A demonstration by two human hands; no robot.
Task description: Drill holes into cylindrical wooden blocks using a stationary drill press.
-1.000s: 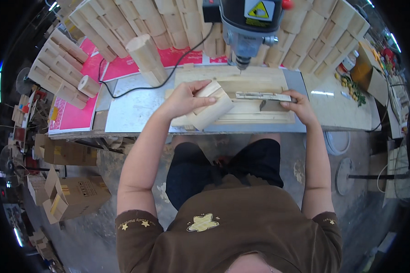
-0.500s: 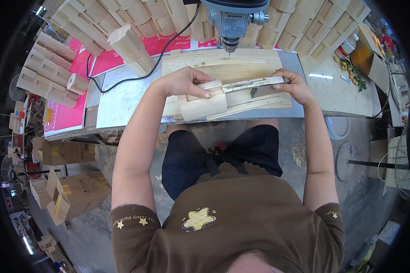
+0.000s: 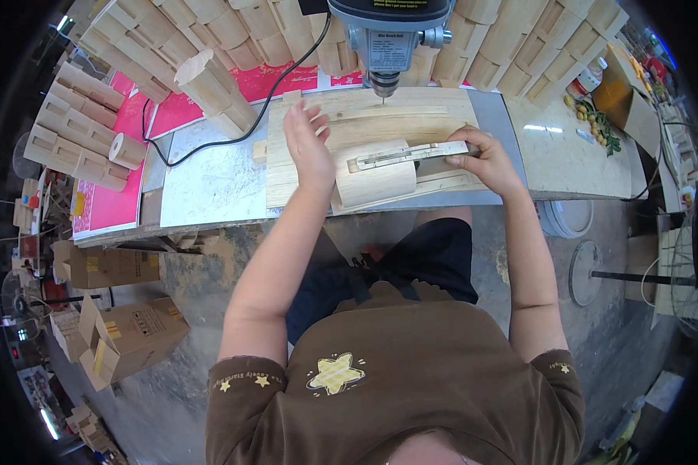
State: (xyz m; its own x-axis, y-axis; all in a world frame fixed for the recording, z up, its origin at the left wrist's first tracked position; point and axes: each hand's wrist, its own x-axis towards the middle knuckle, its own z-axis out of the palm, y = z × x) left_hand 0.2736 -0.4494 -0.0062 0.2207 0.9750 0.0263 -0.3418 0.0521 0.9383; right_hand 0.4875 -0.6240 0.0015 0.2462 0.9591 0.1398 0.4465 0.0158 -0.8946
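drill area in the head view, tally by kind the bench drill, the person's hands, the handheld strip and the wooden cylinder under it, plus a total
Bench drill: 1
Narrow pale strip: 1
Wooden cylinder under the strip: 1
Hands, left hand open and right hand holding the strip: 2
Total: 5

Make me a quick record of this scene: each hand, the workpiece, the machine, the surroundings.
Left hand: open, empty
Right hand: gripping a flat strip by its right end
Workpiece: wooden cylinder on its side, the strip's left end over it
Machine: bench drill, beyond the cylinder
Surroundings: stacked wooden cylinders behind; open cardboard box lower left
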